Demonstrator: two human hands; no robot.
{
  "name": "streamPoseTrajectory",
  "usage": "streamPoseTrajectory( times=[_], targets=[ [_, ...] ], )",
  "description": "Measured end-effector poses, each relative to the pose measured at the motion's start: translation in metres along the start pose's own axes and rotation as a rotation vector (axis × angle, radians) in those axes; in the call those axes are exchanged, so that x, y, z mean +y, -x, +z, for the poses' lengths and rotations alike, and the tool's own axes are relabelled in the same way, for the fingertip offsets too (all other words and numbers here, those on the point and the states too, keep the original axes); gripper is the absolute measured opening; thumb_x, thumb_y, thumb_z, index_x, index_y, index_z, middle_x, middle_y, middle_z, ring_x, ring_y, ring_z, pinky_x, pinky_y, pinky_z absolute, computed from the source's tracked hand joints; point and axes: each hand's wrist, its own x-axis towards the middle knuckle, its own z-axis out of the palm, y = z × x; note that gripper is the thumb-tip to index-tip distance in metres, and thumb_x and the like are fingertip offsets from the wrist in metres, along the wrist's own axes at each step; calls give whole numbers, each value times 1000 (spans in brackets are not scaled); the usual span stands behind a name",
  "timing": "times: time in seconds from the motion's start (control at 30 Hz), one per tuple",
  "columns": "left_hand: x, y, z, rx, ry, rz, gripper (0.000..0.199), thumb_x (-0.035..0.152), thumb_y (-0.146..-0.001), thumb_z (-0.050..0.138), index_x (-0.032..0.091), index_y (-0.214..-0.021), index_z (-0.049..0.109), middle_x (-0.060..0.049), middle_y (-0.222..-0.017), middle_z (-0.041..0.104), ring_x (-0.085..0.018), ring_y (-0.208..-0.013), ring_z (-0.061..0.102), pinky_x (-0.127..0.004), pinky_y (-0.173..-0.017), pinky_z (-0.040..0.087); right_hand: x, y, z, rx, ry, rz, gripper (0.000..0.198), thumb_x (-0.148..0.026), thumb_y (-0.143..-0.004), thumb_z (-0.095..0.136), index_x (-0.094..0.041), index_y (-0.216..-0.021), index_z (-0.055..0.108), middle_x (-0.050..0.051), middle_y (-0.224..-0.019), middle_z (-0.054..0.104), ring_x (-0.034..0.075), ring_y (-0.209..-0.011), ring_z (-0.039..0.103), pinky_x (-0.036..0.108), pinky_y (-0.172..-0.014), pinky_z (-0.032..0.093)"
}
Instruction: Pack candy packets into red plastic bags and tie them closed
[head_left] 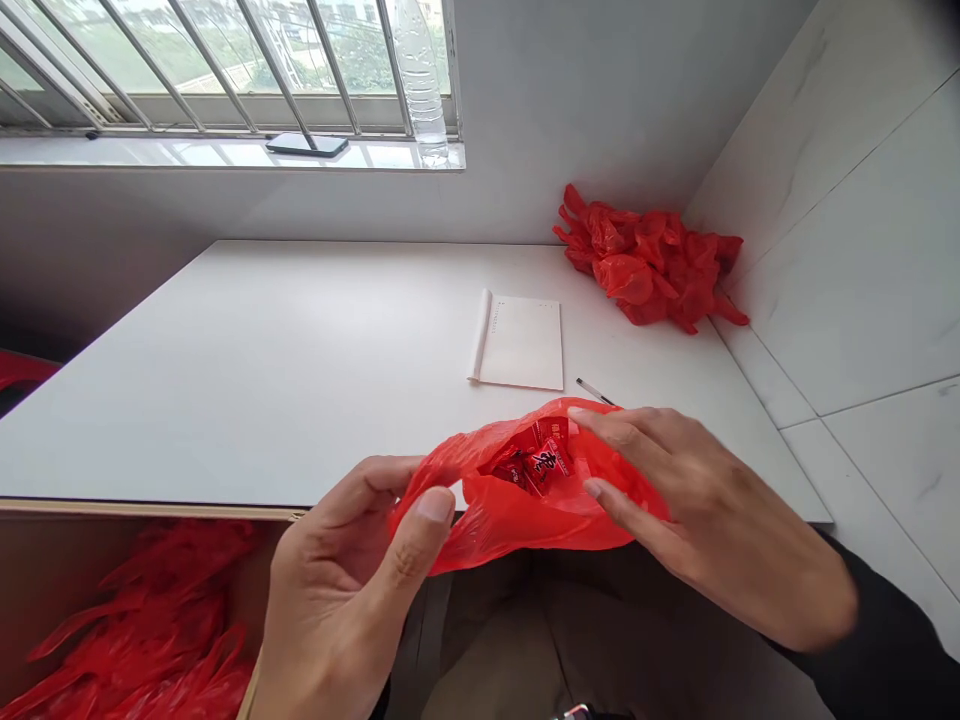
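Note:
A thin red plastic bag is held up over the table's front edge, its mouth spread toward me. Inside lie several small red wrapped packets with dark and white lettering. My left hand grips the bag's left side between thumb and fingers. My right hand is at the opposite side, fingers apart, with the thumb and fingertips at the bag's opening. Just beyond the bag lies a pen, partly covered by it. A notepad with its cover folded back rests further behind on the white table.
Crumpled red plastic bags are heaped at the table's back right corner, against the tiled wall. Below left, a cardboard box holds more red bags. A phone and a clear plastic bottle occupy the barred window's sill.

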Motion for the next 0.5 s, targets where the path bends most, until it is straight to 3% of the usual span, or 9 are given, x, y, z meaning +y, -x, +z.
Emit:
streamPoseTrajectory(
  times=[0.1,0.17,0.23,0.33,0.4,0.43,0.5],
  targets=[
    [-1,5,-1,-45,45,36,39,33,-80,80,31,-118,72,-5,-98,74,-24,-89,71,-34,-83,62,24,12,6,-27,89,-3,48,-40,-99,49,-25,-145,48,11,-125,63,34,-112,58,57,-101,43],
    [-2,7,2,-84,4,102,56,29,-80,80,34,-134,64,-6,-114,73,-28,-108,69,-39,-99,58,37,19,11,-68,67,32,39,-37,-101,45,-24,-137,55,9,-107,68,30,-98,61,55,-93,47],
    [-2,8,5,-64,-63,196,54,23,-84,76,37,-135,63,-4,-121,70,-25,-113,67,-38,-103,55,41,24,9,-61,-8,101,32,-35,-103,42,-24,-126,60,6,-94,68,26,-88,63,47,-83,52],
    [-5,4,8,2,-148,344,44,15,-87,72,35,-126,68,-2,-116,69,-20,-106,67,-32,-98,57,32,24,-8,30,-140,265,26,-43,-101,49,-29,-117,65,4,-98,68,22,-88,64,32,-60,51],
    [-8,-2,10,58,-180,468,54,11,-82,76,33,-130,66,-3,-128,61,-22,-118,61,-33,-105,53,22,22,-22,130,-227,390,23,-48,-98,55,-32,-110,66,2,-103,68,22,-91,64,27,-50,47],
    [-10,-5,13,79,-182,529,64,10,-78,79,32,-135,62,-4,-138,54,-25,-129,54,-37,-112,48,17,20,-28,186,-274,425,22,-49,-98,56,-32,-108,66,1,-105,67,21,-94,65,27,-51,48],
    [-15,-13,19,85,-124,608,84,7,-73,82,35,-146,50,-5,-154,40,-30,-144,39,-46,-121,38,10,18,-34,301,-376,445,19,-47,-98,57,-32,-107,64,0,-109,67,22,-100,65,29,-68,56]
  ],
)
